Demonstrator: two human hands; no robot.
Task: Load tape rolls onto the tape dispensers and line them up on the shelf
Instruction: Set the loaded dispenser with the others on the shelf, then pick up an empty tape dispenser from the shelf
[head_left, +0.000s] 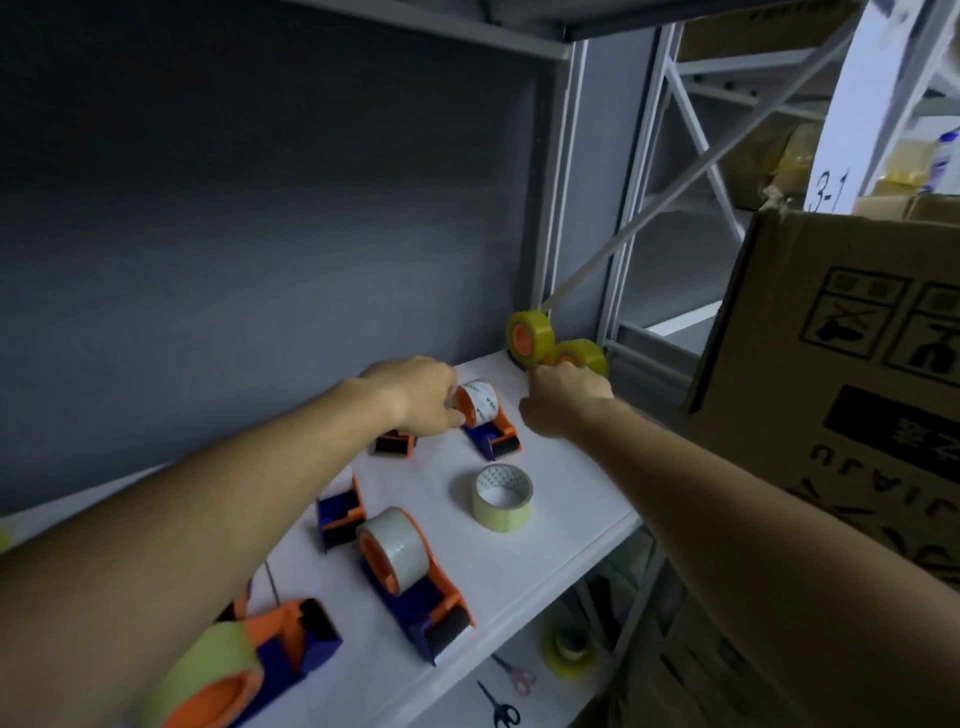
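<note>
Right hand (563, 400) gripping far-right dispenser (574, 358) | left hand (421, 397) pinching roll (478, 400), nearer, left | axes running left-right

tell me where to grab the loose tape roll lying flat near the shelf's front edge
Take the loose tape roll from above: it lies flat with its open core facing up, so a thumb inside the core and fingers on the outer wall would likely pinch it. The shelf around it gives room.

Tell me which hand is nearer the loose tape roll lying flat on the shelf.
Right. The right hand is just beyond the loose tape roll, up by the yellow rolls. The left hand is farther off to the left, on a loaded dispenser.
</note>
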